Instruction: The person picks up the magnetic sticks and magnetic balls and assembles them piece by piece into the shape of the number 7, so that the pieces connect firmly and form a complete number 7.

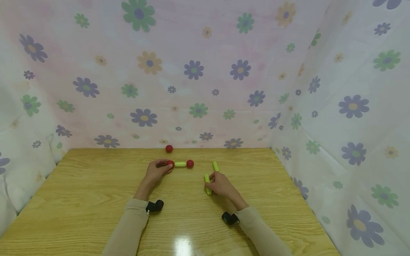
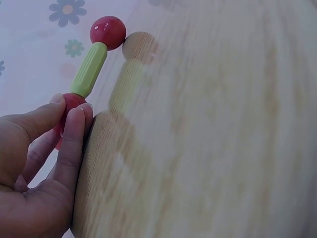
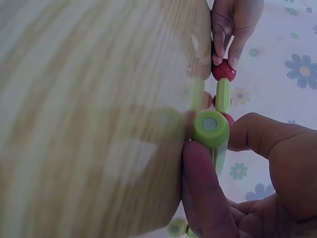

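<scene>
At the table's middle, my left hand (image 1: 156, 172) pinches a red ball (image 2: 73, 103) between thumb and fingertips. A ridged light-green rod (image 1: 180, 164) joins that ball to a second red ball (image 1: 190, 164) on its right. My right hand (image 1: 221, 184) grips another green rod (image 1: 207, 184) between thumb and fingers, close to the tabletop; its end shows a round grey disc (image 3: 210, 123) in the right wrist view. Just beyond the right hand lies one more green rod (image 1: 215, 166), its near end partly hidden by the fingers.
A loose red ball (image 1: 169, 149) sits at the far edge of the wooden table (image 1: 96, 185). Flower-patterned cloth (image 1: 192, 99) hangs behind and along both sides. Each wrist wears a small black camera, such as the left one (image 1: 156, 206).
</scene>
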The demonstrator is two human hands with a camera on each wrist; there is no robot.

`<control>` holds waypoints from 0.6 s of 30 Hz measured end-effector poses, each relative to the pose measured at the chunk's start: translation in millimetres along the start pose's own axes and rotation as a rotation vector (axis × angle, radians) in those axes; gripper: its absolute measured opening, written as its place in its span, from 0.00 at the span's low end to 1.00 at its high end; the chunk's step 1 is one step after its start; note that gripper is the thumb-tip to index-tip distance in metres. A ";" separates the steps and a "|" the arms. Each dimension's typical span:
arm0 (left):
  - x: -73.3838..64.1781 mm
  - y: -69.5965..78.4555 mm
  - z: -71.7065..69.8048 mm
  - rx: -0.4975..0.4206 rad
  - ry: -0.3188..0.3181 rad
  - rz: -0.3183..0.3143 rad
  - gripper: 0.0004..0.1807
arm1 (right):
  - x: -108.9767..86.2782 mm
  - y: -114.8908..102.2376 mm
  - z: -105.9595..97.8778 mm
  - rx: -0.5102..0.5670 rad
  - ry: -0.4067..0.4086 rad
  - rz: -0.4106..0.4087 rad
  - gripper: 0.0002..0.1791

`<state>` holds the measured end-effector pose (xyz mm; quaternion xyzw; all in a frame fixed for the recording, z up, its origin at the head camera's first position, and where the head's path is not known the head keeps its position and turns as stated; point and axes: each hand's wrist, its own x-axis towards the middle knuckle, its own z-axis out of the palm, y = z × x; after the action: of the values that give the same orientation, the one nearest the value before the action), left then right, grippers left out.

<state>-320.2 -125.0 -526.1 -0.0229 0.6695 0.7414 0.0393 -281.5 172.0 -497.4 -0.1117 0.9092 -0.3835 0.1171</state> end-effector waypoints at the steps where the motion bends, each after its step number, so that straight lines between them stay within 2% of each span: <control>1: -0.1 0.2 0.0 -0.003 0.001 -0.003 0.23 | 0.4 -0.5 0.2 0.004 -0.004 0.006 0.22; 9: -3.8 4.5 -0.5 0.005 -0.009 -0.006 0.24 | 2.8 -0.3 0.9 0.039 -0.011 0.045 0.25; 18: -2.6 3.2 0.1 0.011 -0.004 -0.004 0.23 | 0.6 1.6 -0.1 0.090 0.018 0.035 0.26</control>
<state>-317.9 -125.2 -522.7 -0.0228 0.6734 0.7378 0.0423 -282.3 173.0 -498.5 -0.0870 0.8939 -0.4228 0.1207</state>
